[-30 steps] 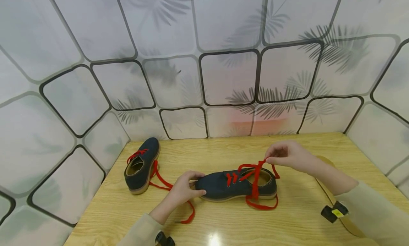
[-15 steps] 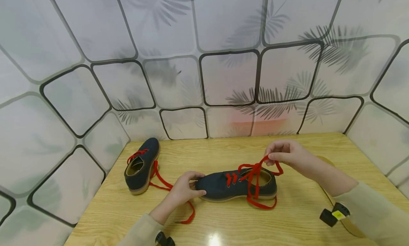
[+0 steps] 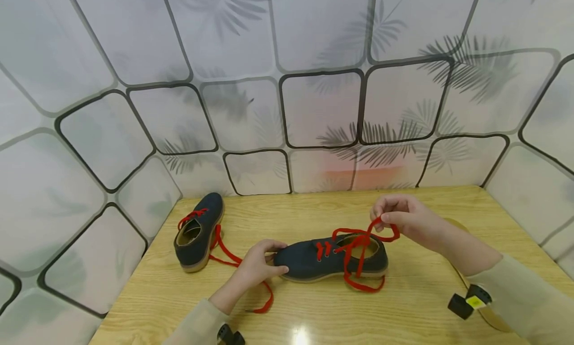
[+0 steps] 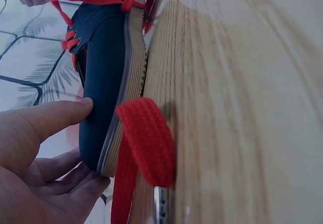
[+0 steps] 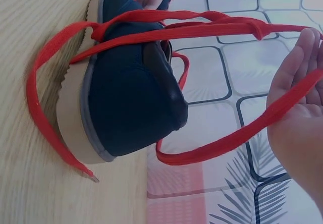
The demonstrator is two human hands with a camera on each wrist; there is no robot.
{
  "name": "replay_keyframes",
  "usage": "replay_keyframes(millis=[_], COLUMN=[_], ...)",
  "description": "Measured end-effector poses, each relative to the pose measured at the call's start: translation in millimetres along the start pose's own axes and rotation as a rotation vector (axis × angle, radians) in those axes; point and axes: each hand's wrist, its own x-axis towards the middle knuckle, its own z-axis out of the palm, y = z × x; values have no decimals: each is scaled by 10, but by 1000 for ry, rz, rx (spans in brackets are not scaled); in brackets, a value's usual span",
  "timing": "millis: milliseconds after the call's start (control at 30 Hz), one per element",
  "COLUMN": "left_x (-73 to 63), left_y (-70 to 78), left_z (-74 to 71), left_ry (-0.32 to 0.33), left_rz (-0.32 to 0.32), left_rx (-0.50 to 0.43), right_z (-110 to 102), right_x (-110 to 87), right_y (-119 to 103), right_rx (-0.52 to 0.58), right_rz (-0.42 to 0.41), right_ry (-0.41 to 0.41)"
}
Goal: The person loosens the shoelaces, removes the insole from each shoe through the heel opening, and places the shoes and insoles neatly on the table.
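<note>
A navy shoe [image 3: 298,260] lies sole-down on the wooden table, toe to the left. My left hand [image 3: 256,266] grips its toe, the thumb on the near side; in the left wrist view the thumb [image 4: 70,114] presses the upper. Above the heel, my right hand [image 3: 405,219] pinches the shoe's red lace [image 5: 217,31] between thumb and fingers. The right wrist view has the lace stretched from the shoe to this hand, with a small knot-like bunch along it. One lace stretch loops below the hand, and another trails down the near side onto the table.
A second navy shoe [image 3: 195,258] stands at the back left, its red lace [image 3: 233,258] trailing behind my left hand and along the table [image 3: 403,305]. A flat tan round-ended piece [image 3: 456,225] lies under my right forearm. Patterned walls rise behind and at both sides.
The right hand has shifted its pinch on the lace while staying nearly in place. The lace stretch that hung over the shoe's side has drawn up, and the loop below the hand spreads wider. The left hand keeps still.
</note>
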Motion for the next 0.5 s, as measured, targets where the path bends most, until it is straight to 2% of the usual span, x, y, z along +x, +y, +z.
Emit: replay_keyframes(millis=[233,500], left_x=[1,0], left_y=[-6,1], left_z=[-2,12], left_ry=[14,18], left_rz=[7,0], left_rx=[7,3], right_z=[-18,-44], right_x=[4,9], right_y=[63,100], right_rx=[35,-69], right_rz=[-41,-46], right_ry=[-15,1])
